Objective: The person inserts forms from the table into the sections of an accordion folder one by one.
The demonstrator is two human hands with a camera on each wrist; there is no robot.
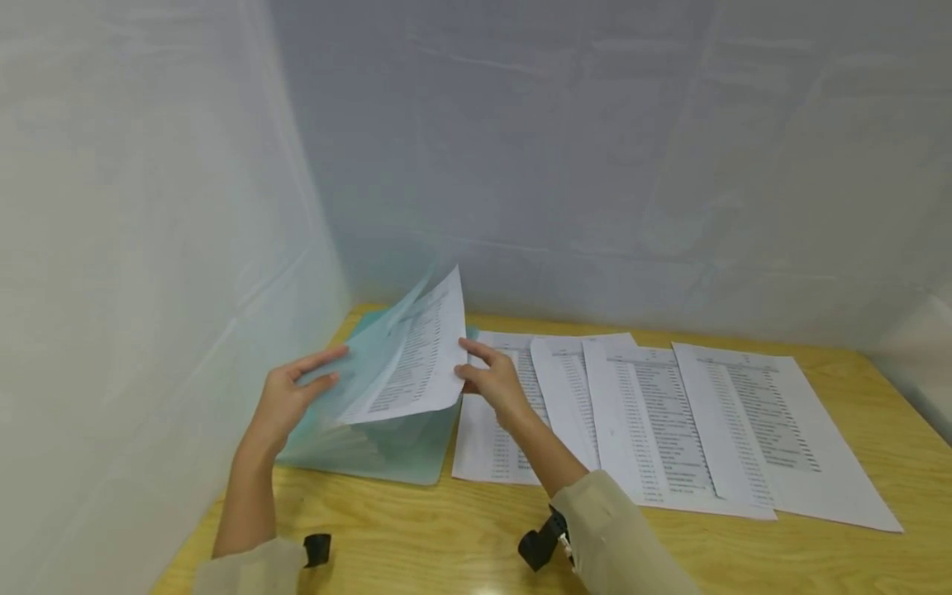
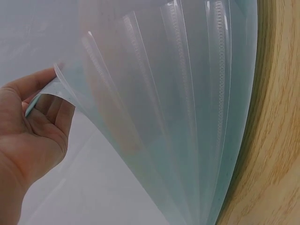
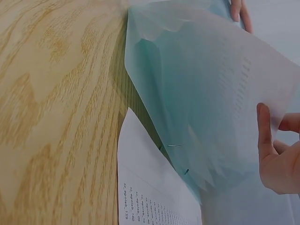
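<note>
Left hand (image 1: pixel 286 397) at the far-left corner of the tabletop (image 1: pixel 461 537), fingers (image 2: pixel 51 105) pinching and lifting the clear sleeves of a teal display folder (image 1: pixel 402 450). Folder lying open flat at the left, near the white curtain wall (image 1: pixel 149 248); sleeves fanned upward, several seen edge-on in the left wrist view (image 2: pixel 187 117).

Right hand (image 1: pixel 494 382) just right of the folder, fingers (image 3: pixel 263 131) grasping the right edge of a printed sheet (image 1: pixel 416 355), thumb under, fingertips on top. Sheet raised and tilted, its left part lying against the lifted sleeves; whether already inside a sleeve, cannot tell.

To the right, 4 more printed sheets (image 1: pixel 654 421) spread flat in an overlapping row, running toward the right edge of the tabletop. Leftmost of these (image 1: pixel 491 446) partly covered by the right forearm and touching the folder's right edge, as also seen in the right wrist view (image 3: pixel 150 187).

Beige sleeves on both arms, a black camera mount (image 1: pixel 541 541) at the right wrist and another (image 1: pixel 317 549) at the left. White draped sheeting (image 1: pixel 595 165) closing the far side.
</note>
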